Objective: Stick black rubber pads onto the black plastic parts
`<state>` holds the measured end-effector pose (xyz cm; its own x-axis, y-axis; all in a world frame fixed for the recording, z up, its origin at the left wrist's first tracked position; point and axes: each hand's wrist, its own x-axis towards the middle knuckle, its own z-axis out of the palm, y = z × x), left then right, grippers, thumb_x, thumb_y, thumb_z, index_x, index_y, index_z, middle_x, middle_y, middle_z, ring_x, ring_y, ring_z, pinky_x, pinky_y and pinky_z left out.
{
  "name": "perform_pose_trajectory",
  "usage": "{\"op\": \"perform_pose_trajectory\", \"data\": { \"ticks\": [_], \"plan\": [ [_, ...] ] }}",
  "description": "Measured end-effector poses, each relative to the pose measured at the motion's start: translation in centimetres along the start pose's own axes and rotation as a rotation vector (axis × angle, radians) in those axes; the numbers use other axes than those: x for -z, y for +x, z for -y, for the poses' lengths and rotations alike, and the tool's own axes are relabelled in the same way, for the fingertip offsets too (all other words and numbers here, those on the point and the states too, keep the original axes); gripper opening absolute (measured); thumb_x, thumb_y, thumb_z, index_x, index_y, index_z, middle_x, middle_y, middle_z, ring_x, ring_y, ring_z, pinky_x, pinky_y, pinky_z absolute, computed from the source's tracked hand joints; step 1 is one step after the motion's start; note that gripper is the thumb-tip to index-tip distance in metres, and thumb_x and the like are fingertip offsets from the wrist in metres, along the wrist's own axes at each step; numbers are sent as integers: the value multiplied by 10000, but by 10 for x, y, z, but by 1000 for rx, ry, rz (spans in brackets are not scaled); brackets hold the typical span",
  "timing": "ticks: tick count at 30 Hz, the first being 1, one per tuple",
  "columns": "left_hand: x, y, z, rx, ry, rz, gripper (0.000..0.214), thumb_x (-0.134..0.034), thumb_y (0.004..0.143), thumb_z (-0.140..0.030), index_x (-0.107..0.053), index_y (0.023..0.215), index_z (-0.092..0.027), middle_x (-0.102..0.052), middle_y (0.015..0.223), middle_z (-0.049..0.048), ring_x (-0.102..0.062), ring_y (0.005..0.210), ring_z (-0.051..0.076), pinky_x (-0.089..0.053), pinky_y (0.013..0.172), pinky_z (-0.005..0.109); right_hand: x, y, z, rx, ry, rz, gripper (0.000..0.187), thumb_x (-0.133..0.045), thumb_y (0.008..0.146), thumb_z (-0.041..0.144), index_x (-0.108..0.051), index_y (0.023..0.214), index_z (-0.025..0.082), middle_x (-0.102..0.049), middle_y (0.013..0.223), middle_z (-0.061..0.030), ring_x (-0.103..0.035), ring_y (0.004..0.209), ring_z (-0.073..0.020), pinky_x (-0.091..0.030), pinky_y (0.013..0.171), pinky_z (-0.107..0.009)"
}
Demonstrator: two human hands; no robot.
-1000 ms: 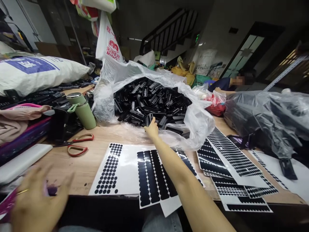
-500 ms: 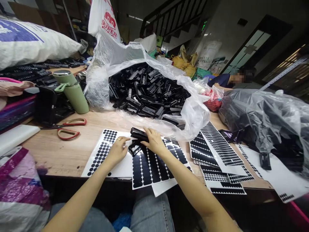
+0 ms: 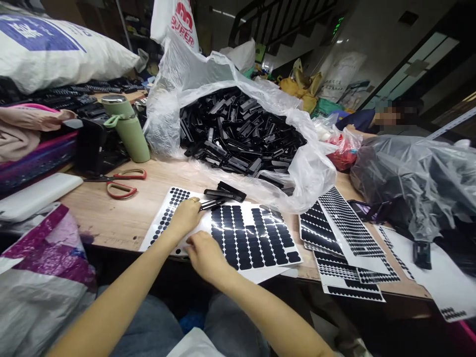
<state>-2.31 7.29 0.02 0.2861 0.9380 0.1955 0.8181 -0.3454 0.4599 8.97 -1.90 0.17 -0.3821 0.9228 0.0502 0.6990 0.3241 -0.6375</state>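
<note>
My left hand (image 3: 187, 216) is closed on the end of a black plastic part (image 3: 212, 204), held just over the sticker sheets. My right hand (image 3: 207, 254) is bent low at the front, with thumb and fingertips pinched together above the white sheet of round black stickers (image 3: 169, 214). Whatever is between those fingertips is too small to make out. To the right lies a sheet of larger oblong black stickers (image 3: 256, 243), with some gaps in its rows. Loose black plastic parts (image 3: 231, 191) rest at the back edge of the sheets, just beyond my left hand.
A clear plastic bag (image 3: 316, 173) full of black parts stands behind. Red-handled scissors (image 3: 122, 190) and a green flask (image 3: 131, 131) are on the left. More sticker sheets (image 3: 349, 238) and a grey bag (image 3: 405, 173) lie right. Another person sits at the back right.
My right hand has left the black parts and moved left and down to the round-sticker sheet. My left hand has taken a black part. The view has shifted slightly.
</note>
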Motion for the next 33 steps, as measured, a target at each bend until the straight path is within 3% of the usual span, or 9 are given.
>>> {"op": "perform_pose_trajectory", "data": {
  "ticks": [2,5,8,10,14,17,22,33],
  "plan": [
    [12,-6,8,101,-192,-66,273,-545,757,-296,-674,903,-104,-620,1127,172,-557,1065,292,-397,949,397,-16,4,14,-40,-74,66,162,-468,852,196,-601,922,138,-602,914,-111,-545,899,-224,-440,790,-338],
    [33,-21,18,361,-656,-137,318,-621,707,-364,-664,932,-143,-673,989,102,-604,955,262,-460,879,406,-25,8,25,-85,-128,123,177,-445,840,143,-598,924,113,-595,925,-132,-539,911,-244,-436,776,-343],
    [47,-36,23,619,-1155,-131,241,-675,668,-361,-650,742,-133,-665,793,60,-623,808,215,-537,743,379,-19,3,27,-102,-76,115,161,-443,826,117,-588,896,116,-589,917,-127,-537,899,-240,-428,767,-338],
    [50,-44,22,734,-1305,-145,175,-678,679,-289,-641,718,-122,-642,766,48,-615,756,185,-562,667,355,-7,-2,25,-107,53,80,127,-452,828,133,-575,856,143,-589,877,-96,-541,858,-213,-426,752,-322],
    [47,-53,5,827,-1341,-116,136,-649,714,-180,-657,837,-123,-638,872,58,-610,760,163,-576,589,309,28,-4,17,-140,356,-135,91,-451,855,219,-528,813,193,-572,866,-36,-536,806,-155,-422,744,-286],
    [42,-57,-14,834,-1367,-37,152,-634,738,-195,-667,866,-121,-643,905,72,-612,783,166,-574,579,280,47,3,8,-162,450,-273,85,-465,840,225,-505,771,196,-539,985,-50,-527,916,-151,-410,812,-286],
    [36,-62,-35,781,-1355,9,227,-664,720,-266,-675,909,-141,-659,879,59,-609,806,173,-565,570,258,49,5,-2,-244,467,-292,106,-468,826,209,-496,725,194,-503,1065,-78,-484,1064,-174,-378,905,-317],
    [27,-60,-53,727,-1303,23,384,-722,646,-383,-669,944,-148,-666,907,55,-608,836,183,-556,604,253,48,-5,-8,-293,412,-333,102,-457,832,187,-501,740,193,-465,1064,-91,-491,1055,-187,-407,895,-339]
  ]
}}
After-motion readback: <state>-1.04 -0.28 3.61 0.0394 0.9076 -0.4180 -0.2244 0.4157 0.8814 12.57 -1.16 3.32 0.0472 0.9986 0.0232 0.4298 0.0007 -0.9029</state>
